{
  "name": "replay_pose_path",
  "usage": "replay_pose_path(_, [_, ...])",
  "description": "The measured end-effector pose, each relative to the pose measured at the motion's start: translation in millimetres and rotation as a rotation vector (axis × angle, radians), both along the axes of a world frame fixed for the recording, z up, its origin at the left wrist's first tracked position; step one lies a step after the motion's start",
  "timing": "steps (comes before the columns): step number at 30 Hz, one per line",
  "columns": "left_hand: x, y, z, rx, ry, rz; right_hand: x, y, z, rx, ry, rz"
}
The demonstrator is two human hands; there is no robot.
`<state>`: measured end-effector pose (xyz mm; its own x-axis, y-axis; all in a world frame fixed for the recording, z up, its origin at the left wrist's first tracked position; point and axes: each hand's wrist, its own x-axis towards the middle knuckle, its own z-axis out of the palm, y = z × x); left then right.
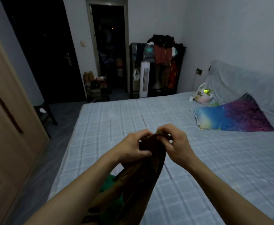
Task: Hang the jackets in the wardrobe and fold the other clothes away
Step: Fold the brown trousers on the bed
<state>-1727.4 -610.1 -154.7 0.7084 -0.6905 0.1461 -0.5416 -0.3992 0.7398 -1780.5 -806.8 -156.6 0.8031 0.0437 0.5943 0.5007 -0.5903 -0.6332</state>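
a dark brown garment [149, 161] hangs in the air above the near side of the bed [116, 117], held up at its top edge and trailing down toward the bottom of the view. whether it is a jacket or something to fold cannot be told from here; it is bunched and in shadow. something green [112, 190] shows just behind its lower part.

the left hand [133, 146] has its fingers and thumb curled round the top edge of the cloth, a firm grip on the left side. the right hand [173, 143] pinches the same edge just beside it, fingertips closed on a small yellowish bit at the very top, perhaps a label or a collar tab. the two hands are almost touching.

the step looks like finding the top of the garment and opening it out. to do it well, the hands should slide apart along the edge to the shoulders or corners, keeping the pinch, so that the cloth falls flat and shows what it is. then lay it on the bare sheet to fold, or carry it to hang.

the wooden wardrobe door [8, 120] stands close on the left. a bright pillow [233, 117] and a plastic bag [201, 95] lie well apart at the head of the bed, and a loaded clothes rack [162, 62] stands by the far wall.
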Motion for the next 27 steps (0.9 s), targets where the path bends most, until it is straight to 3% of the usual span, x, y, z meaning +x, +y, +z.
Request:
replay_pose_path(5, [-43.9,-52.2,18.1,-0.014,0.027,-0.03,-41.4,-47.4,21.2,0.02,-0.059,0.052])
replay_pose_path(9, [-64.6,-75.0,7.7,-0.013,0.138,-0.026,-65.2,-80.3,34.5,0.013,-0.069,0.071])
replay_pose_path(16, [-78.6,-94.2,-12.3,0.017,0.13,-0.084,-91.8,-121.1,47.7,0.062,-0.074,-0.01])
replay_pose_path(22, [-62.2,-81.3,-0.7,0.017,-0.271,0.162,-93.5,-128.6,63.6,0.102,-0.084,-0.078])
replay_pose_path(27, [-51.6,-49.9,21.6,0.154,-0.457,0.267,-86.6,-121.4,82.6,0.251,-0.099,-0.115])
